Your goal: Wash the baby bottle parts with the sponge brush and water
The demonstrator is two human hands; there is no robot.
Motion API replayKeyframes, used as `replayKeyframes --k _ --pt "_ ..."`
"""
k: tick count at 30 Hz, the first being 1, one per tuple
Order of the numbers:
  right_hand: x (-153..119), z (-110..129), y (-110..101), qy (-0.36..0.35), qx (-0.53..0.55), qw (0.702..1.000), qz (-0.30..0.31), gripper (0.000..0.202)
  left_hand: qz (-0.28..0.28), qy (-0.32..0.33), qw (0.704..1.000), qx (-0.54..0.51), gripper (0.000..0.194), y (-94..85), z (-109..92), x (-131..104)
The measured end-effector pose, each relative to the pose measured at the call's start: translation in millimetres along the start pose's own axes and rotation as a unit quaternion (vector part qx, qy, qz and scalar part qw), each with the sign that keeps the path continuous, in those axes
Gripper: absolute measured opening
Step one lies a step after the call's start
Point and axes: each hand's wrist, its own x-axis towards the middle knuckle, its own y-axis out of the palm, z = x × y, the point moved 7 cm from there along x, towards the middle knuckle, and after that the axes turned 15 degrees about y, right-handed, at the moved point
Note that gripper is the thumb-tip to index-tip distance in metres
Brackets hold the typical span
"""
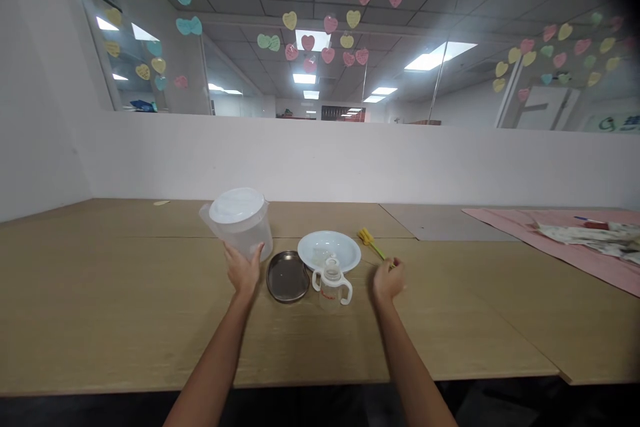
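Note:
My left hand (243, 268) grips the lower side of a translucent plastic pitcher (245, 230) with a white lid, which tilts a little. On the right, my right hand (389, 279) is closed round the green handle of a bottle brush (367, 237), its yellow head pointing away from me. Between my hands stands a clear baby bottle (331, 293) with two white side handles and no cap. Behind it is a white plate (329, 240) with small clear pieces in it. A dark metal tray (287, 277) lies beside the bottle, close to my left hand.
The wooden table (150, 320) runs to a white wall (300, 160) with a window above. At the right a pink cloth (500, 219) carries a patterned fabric (590, 237) and a pen. A grey sheet (440, 221) lies at the back. The table's front edge is close to me.

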Motion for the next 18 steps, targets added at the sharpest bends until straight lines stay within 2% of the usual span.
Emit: replayKeyframes --k 2,4,10,18 --pt "15.6 -8.1 -2.9 0.02 -0.03 0.999 -0.028 0.044 0.001 -0.003 1.0 0.004 0.098 1.3 1.8 -0.3" --pt "26.2 -8.6 0.3 -0.006 -0.075 0.996 -0.038 0.044 0.002 -0.003 1.0 0.007 0.098 1.5 2.0 -0.3" --pt "41.9 -2.2 21.2 -0.05 -0.266 0.963 0.018 0.038 0.004 -0.004 1.0 0.02 0.096 1.5 2.0 -1.6" --pt "44.2 -1.2 29.3 -0.073 -0.304 0.946 0.088 0.025 0.017 0.048 0.998 0.03 0.095 7.9 -1.4 -2.4"
